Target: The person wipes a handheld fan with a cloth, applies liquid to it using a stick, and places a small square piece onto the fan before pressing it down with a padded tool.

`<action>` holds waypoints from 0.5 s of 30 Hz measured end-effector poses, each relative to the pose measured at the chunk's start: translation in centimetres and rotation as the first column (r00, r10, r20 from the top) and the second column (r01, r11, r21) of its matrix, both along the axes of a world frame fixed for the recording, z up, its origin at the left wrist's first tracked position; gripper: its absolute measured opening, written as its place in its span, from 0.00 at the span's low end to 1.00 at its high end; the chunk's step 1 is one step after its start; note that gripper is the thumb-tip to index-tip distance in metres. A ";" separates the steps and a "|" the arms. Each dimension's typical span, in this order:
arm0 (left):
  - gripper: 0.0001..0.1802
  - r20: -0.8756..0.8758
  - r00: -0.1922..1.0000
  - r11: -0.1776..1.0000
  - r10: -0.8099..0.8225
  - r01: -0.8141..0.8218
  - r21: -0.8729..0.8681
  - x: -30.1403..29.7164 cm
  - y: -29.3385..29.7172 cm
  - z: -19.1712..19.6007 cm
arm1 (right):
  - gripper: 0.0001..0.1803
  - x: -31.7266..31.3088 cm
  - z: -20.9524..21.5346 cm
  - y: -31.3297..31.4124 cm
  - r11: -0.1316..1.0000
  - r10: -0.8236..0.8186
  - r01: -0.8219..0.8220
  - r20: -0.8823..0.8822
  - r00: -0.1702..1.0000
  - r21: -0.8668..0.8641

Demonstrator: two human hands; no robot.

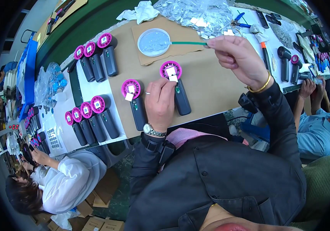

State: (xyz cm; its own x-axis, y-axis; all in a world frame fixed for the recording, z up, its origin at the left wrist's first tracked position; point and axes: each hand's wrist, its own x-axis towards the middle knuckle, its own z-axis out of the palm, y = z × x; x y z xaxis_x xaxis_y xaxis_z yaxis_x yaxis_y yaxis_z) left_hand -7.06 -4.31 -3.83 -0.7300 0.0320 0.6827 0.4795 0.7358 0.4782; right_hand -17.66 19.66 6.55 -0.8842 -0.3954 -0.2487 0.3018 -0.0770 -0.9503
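My right hand (238,57) pinches a thin green stick (190,43), its far tip at the rim of a round white dish (154,42) of clear, wet-looking gel. My left hand (160,102) is closed at the neck of a dark handheld fan (182,101) with a pink ring head. At its fingertips is a small white square (173,78), and another square piece (170,71) sits on the fan's hub. Left of that hand lies a second fan (137,111), with one white square on its hub and another hanging over the ring's lower edge.
Brown cardboard (211,92) covers the work area. Pink-headed fans (111,61) stand in two groups to the left. At the back lie a bag of silvery pieces (199,13) and crumpled tissue (140,13). Blue-handled pliers (242,24) lie right. A co-worker in white (72,181) sits left.
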 end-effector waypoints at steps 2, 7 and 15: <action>0.15 0.001 1.000 0.999 0.020 -0.020 -0.027 0.1 0.0 0.1 | 0.12 1.1 0.1 0.2 1.000 -0.015 0.015 -0.005 1.000 0.025; 0.15 -0.011 1.000 0.999 0.026 -0.027 -0.043 0.4 -0.1 0.2 | 0.09 3.2 -1.0 0.2 0.981 -0.060 0.083 -0.132 0.989 0.177; 0.15 0.007 0.999 0.999 0.033 -0.032 -0.030 0.5 -0.1 0.2 | 0.08 4.8 -2.9 -0.3 0.892 0.204 0.214 -0.778 0.594 0.398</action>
